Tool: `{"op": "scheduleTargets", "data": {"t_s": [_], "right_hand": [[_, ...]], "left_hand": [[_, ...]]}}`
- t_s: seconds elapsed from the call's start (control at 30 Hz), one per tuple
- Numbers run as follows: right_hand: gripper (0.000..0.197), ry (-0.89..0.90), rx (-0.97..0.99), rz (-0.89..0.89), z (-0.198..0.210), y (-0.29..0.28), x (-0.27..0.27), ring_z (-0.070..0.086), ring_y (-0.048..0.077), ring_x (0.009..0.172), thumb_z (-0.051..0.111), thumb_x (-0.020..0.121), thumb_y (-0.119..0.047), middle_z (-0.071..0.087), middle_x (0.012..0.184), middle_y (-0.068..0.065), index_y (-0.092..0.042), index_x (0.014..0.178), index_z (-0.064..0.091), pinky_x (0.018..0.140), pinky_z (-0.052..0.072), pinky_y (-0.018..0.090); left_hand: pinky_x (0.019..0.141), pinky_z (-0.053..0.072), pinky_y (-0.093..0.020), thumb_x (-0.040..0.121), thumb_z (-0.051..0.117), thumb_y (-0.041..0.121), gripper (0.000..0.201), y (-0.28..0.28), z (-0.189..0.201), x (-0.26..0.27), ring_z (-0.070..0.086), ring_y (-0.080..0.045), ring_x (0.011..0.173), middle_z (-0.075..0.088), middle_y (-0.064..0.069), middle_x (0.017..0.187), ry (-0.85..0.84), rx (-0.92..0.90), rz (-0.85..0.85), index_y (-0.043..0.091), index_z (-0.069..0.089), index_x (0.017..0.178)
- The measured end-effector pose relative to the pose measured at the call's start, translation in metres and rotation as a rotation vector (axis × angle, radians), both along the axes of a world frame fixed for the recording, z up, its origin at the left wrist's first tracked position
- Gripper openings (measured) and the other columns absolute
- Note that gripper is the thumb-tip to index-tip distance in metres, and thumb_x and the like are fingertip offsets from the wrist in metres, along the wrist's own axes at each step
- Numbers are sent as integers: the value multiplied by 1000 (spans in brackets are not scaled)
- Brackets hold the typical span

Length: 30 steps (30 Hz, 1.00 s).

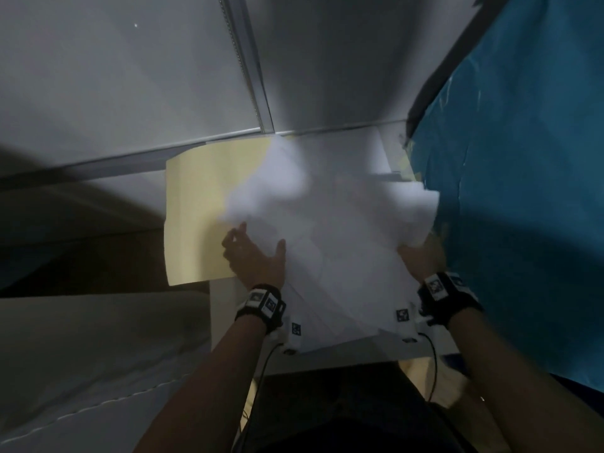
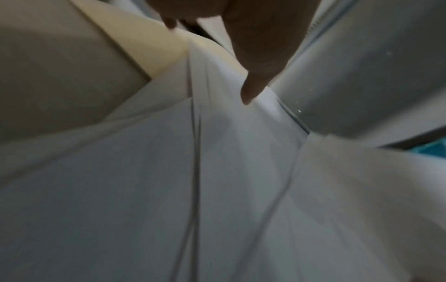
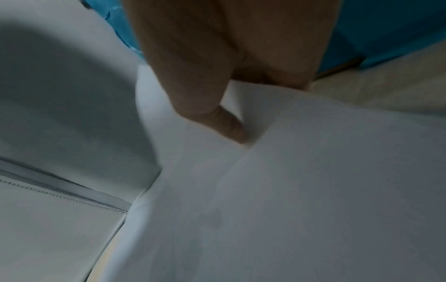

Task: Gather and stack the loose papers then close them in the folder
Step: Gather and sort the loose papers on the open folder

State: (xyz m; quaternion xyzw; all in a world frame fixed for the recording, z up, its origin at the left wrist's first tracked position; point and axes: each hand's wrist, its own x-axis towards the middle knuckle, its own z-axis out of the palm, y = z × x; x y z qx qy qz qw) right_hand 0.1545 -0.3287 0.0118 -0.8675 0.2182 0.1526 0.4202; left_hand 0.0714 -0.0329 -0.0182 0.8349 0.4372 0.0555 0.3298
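Observation:
A loose pile of white papers (image 1: 327,230) is fanned out and blurred, lying partly over an open cream folder (image 1: 196,207) on the white table (image 1: 327,358). My left hand (image 1: 255,256) holds the pile's left edge. Its thumb (image 2: 255,80) lies on top of the papers (image 2: 217,190), and its fingers curl beside the edge over the folder (image 2: 154,49). My right hand (image 1: 423,259) grips the pile's right edge. Its thumb (image 3: 205,95) presses on the sheets (image 3: 313,171), and its fingers are hidden beneath them.
A blue plastic sheet (image 1: 523,191) hangs close on the right, touching the papers' far corner. A grey partition with a metal strip (image 1: 248,60) stands right behind the table. A beige surface (image 1: 81,338) lies lower on the left.

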Motion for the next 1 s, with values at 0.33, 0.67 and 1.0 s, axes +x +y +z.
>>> {"op": "scheduleTargets", "data": {"t_s": [0.33,0.67,1.0], "right_hand": [[49,147,154,-213,-21,-29,-24,62,24,104,71,91,-20,65,124,6,-8,137,60,93,50,34],[58,27,225,-136,-27,-24,-3,64,25,113,80,89,-24,66,133,12,-6,140,59,100,50,37],[67,-33,177,38,-24,-27,-12,62,22,111,78,90,-12,62,135,8,-7,149,48,98,48,34]], "left_hand": [[108,54,-50,57,101,58,111,-54,-6,55,49,-38,128,35,-10,142,300,-174,-370,10,41,137],[96,58,-39,88,80,55,47,-47,4,25,69,-32,119,72,-8,126,283,-187,-363,17,79,115],[114,50,-51,65,104,32,106,4,0,24,56,-40,133,53,-18,144,107,-245,202,7,43,147]]}}
